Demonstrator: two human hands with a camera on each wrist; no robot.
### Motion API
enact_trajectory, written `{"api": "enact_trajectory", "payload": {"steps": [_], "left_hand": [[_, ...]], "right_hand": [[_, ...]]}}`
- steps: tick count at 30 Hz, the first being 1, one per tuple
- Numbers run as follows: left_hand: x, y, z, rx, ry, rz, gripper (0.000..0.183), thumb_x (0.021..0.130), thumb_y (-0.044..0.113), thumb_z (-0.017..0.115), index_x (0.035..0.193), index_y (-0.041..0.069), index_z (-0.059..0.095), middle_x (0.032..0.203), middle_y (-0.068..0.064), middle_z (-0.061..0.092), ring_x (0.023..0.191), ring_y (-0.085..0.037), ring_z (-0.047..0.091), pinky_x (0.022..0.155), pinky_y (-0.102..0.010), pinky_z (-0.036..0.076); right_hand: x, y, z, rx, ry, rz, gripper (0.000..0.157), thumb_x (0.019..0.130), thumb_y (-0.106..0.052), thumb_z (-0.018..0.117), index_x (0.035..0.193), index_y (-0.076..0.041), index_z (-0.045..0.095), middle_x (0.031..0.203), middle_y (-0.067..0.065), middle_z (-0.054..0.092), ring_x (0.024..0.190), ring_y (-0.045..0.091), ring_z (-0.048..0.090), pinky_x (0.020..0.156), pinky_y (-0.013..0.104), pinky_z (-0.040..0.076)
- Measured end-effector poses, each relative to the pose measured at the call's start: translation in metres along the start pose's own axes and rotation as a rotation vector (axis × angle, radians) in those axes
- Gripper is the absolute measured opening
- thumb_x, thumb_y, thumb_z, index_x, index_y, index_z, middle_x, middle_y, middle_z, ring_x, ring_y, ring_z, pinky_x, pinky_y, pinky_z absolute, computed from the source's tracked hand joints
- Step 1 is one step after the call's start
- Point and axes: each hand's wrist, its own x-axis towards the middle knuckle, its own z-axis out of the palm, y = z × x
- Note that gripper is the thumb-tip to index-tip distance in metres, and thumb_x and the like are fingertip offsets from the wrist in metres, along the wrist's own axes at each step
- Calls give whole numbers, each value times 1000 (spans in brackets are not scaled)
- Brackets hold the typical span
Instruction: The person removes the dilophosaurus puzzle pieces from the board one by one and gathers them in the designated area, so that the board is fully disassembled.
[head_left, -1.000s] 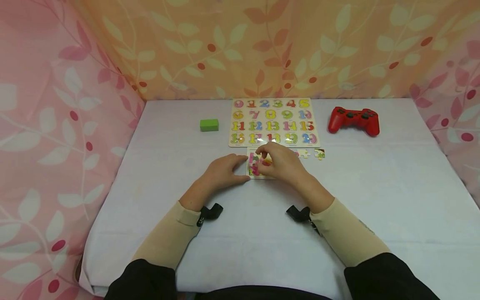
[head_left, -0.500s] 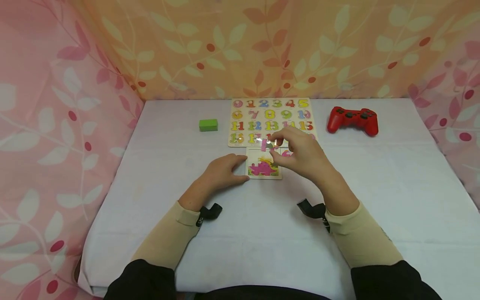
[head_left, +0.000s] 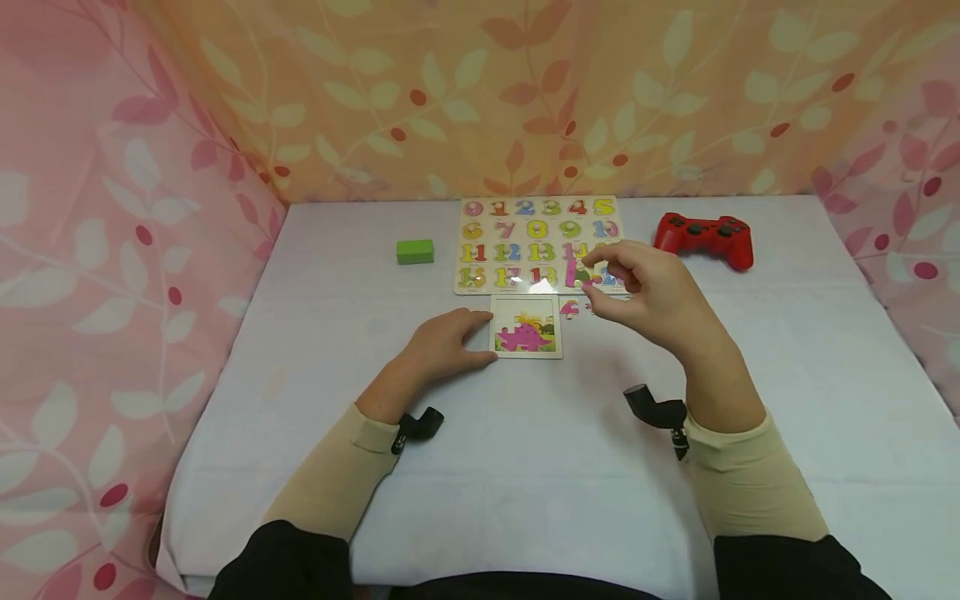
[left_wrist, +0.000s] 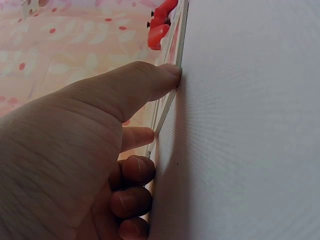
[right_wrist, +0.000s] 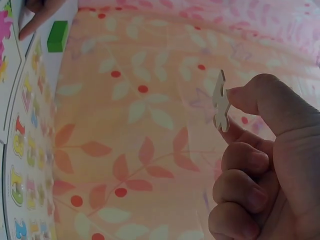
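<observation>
A small jigsaw puzzle tray (head_left: 507, 307) lies flat on the white cloth, with joined pieces of a pink dinosaur picture in its lower part. At its left edge my left hand (head_left: 442, 343) holds it, the thumb at the near corner and a finger farther up. My right hand (head_left: 663, 300) is raised to the right of the tray and pinches a puzzle piece (right_wrist: 220, 107) between thumb and forefinger. Pink and green show on that piece in the head view, where it overlaps the number board. A loose pink piece (head_left: 570, 307) lies right beside the tray, others partly hidden by the right hand.
Behind the tray stretches a number puzzle board (head_left: 459, 265) with coloured numerals. To its left sits a green block (head_left: 415, 252); a red game controller (head_left: 705, 237) lies at the back right. Patterned curtains (head_left: 420, 67) stand behind the table and at both sides.
My right hand has lifted a piece from the puzzle tray and carried it rightward, baring the tray's upper part. The left hand stays at the tray's edge.
</observation>
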Motion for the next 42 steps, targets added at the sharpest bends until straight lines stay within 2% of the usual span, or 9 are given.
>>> {"api": "enact_trajectory", "payload": {"steps": [6, 10, 16, 19, 22, 27, 31, 37, 42], "left_hand": [[0, 0, 0, -11, -7, 0, 75, 88, 49, 78, 151, 17, 53, 140, -2, 60, 128, -19, 54, 106, -43, 45], [0, 0, -1, -4, -5, 9, 74, 88, 49, 77, 150, 17, 54, 137, -2, 61, 124, -19, 56, 105, -42, 46], [0, -3, 0, 15, 5, 22, 74, 88, 50, 77, 149, 17, 55, 117, 1, 63, 103, -17, 54, 98, -39, 48], [0, -3, 1, 13, 7, 24, 74, 88, 50, 77, 149, 17, 55, 115, 2, 63, 101, -16, 54, 96, -39, 49], [0, -3, 1, 9, 7, 25, 74, 87, 50, 77, 149, 17, 55, 111, 2, 63, 98, -17, 54, 92, -38, 49], [0, -4, 2, 10, 7, 26, 74, 88, 50, 77, 149, 17, 55, 104, 3, 61, 95, -17, 53, 87, -37, 49], [0, -4, 2, 13, 4, 20, 74, 88, 51, 77, 150, 18, 54, 105, 4, 60, 97, -16, 53, 89, -37, 49], [1, -2, 1, 16, -2, 14, 74, 88, 51, 77, 150, 18, 54, 110, 3, 62, 100, -16, 54, 93, -37, 49], [1, -3, 1, 16, 1, 12, 74, 88, 50, 77, 150, 17, 54, 120, 2, 64, 106, -16, 55, 99, -39, 49]], "right_hand": [[-3, 13, -10, -25, -29, 40, 27, 87, -8, 81, 113, -8, 72, 64, -1, 34, 58, 13, 31, 52, 28, 28], [-4, 24, -9, 9, -97, 100, 26, 88, -8, 79, 114, -9, 72, 62, -2, 31, 56, 11, 31, 51, 28, 30], [-3, 49, 0, 26, -263, 275, 28, 91, -17, 78, 117, -9, 71, 66, 4, 39, 62, 19, 39, 54, 31, 34], [-3, 64, 6, 21, -366, 350, 31, 91, -22, 78, 119, -9, 70, 70, 6, 42, 68, 22, 42, 56, 33, 34], [-4, 79, 14, 23, -450, 383, 31, 92, -24, 77, 119, -11, 70, 70, 4, 40, 71, 22, 41, 58, 35, 33], [-6, 96, 29, 57, -520, 381, 28, 89, -18, 75, 116, -13, 72, 65, 0, 37, 69, 19, 39, 61, 34, 31], [-7, 102, 41, 69, -544, 361, 27, 86, -13, 72, 113, -14, 72, 64, -1, 41, 64, 16, 42, 64, 33, 35], [-6, 105, 55, 44, -564, 363, 25, 88, -17, 78, 113, -14, 73, 66, 3, 46, 66, 19, 45, 64, 35, 36], [-6, 104, 61, 1, -563, 345, 27, 88, -21, 79, 113, -14, 74, 73, 5, 49, 75, 22, 48, 66, 36, 37]]}}
